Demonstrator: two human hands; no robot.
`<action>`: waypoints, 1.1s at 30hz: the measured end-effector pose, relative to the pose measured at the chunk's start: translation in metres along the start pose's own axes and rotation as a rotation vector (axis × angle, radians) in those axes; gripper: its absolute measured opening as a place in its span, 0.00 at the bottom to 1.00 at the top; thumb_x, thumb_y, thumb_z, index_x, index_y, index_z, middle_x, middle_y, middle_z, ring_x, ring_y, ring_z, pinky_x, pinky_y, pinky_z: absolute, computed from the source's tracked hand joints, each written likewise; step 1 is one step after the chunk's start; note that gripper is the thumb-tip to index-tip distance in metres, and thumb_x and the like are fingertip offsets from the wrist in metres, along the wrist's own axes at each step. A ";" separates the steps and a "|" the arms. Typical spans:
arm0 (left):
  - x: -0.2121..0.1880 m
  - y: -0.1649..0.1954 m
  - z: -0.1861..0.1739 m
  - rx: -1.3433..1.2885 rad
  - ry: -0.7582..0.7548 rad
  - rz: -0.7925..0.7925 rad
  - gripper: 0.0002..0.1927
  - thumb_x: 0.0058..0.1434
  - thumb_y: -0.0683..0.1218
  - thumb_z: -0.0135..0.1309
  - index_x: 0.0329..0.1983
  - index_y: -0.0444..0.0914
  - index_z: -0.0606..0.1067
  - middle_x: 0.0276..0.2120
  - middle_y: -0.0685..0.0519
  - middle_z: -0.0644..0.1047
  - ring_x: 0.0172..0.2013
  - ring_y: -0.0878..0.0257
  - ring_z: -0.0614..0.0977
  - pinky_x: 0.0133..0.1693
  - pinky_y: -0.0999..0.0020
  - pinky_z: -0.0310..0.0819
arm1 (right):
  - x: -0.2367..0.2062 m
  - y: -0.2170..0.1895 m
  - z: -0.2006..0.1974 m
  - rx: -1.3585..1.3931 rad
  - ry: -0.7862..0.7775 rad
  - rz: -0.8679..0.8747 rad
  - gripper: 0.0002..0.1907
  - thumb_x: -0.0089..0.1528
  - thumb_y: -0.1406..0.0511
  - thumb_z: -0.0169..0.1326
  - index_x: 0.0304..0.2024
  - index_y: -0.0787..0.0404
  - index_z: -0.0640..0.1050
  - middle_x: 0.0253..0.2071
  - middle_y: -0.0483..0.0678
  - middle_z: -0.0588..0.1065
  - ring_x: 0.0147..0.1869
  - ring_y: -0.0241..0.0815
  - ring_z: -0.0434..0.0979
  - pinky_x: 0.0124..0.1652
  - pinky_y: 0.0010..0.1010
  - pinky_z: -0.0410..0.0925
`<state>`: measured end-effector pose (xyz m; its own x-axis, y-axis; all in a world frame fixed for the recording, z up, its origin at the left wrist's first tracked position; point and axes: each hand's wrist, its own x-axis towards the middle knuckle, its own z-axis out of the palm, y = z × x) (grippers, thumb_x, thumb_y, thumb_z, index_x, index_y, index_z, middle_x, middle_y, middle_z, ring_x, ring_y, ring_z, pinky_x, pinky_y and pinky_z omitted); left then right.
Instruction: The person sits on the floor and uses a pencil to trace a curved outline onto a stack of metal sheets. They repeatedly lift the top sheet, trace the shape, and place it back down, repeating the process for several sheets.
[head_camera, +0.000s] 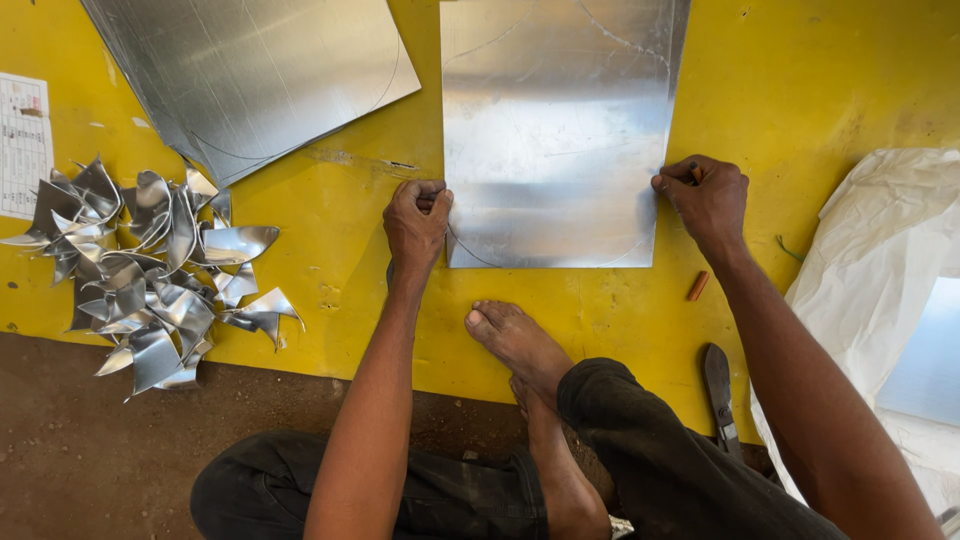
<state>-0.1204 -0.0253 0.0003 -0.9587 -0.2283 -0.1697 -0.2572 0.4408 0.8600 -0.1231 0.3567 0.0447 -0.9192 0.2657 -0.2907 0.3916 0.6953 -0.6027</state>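
On the yellow painted floor surface in front of you lie two flat, shiny sheets of thin silver metal: the rectangular sheet between your hands, and a second, larger sheet lying askew at the far left. Faint curved lines are scratched into both, and the near one shows an arc running across its near corners. Your left hand is curled into a loose fist, knuckles up, pressed against the left edge of the rectangular sheet near its near corner; whether the fingers pinch the edge itself I cannot tell. Your right hand sits at the sheet's right edge, fingers closed on a small brown stick-like piece that touches the metal. One more short brown stick lies on the yellow surface just near of that hand. To the left, one heap of many curled, pointed silver offcuts is piled, too tangled to count. One bare foot rests on the yellow just near of the sheet. One dark-handled tool lies at the near right, beside crumpled white plastic sheeting. One printed white paper lies at the far left edge.
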 end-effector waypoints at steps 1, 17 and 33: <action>-0.001 0.000 0.000 0.008 -0.001 0.002 0.10 0.59 0.44 0.62 0.40 0.33 0.82 0.37 0.48 0.82 0.33 0.61 0.84 0.39 0.66 0.80 | 0.000 0.001 0.001 -0.006 -0.001 -0.014 0.09 0.61 0.65 0.68 0.41 0.63 0.85 0.33 0.49 0.82 0.30 0.34 0.77 0.31 0.27 0.70; 0.014 0.043 0.025 0.325 -0.048 0.183 0.16 0.62 0.42 0.62 0.52 0.36 0.75 0.49 0.45 0.77 0.47 0.51 0.80 0.50 0.54 0.77 | 0.020 0.010 0.005 -0.128 -0.069 0.045 0.13 0.60 0.61 0.69 0.41 0.62 0.83 0.35 0.50 0.82 0.33 0.39 0.79 0.35 0.32 0.72; 0.074 0.129 0.118 1.061 -0.472 0.450 0.46 0.54 0.42 0.64 0.74 0.50 0.56 0.74 0.38 0.49 0.70 0.28 0.52 0.47 0.18 0.71 | 0.061 -0.027 -0.028 -0.269 -0.104 -0.313 0.09 0.65 0.62 0.59 0.40 0.62 0.83 0.41 0.56 0.78 0.40 0.51 0.79 0.42 0.41 0.72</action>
<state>-0.2391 0.1169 0.0415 -0.8804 0.3623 -0.3060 0.3450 0.9320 0.1110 -0.1907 0.3730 0.0643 -0.9775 -0.0445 -0.2062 0.0572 0.8850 -0.4621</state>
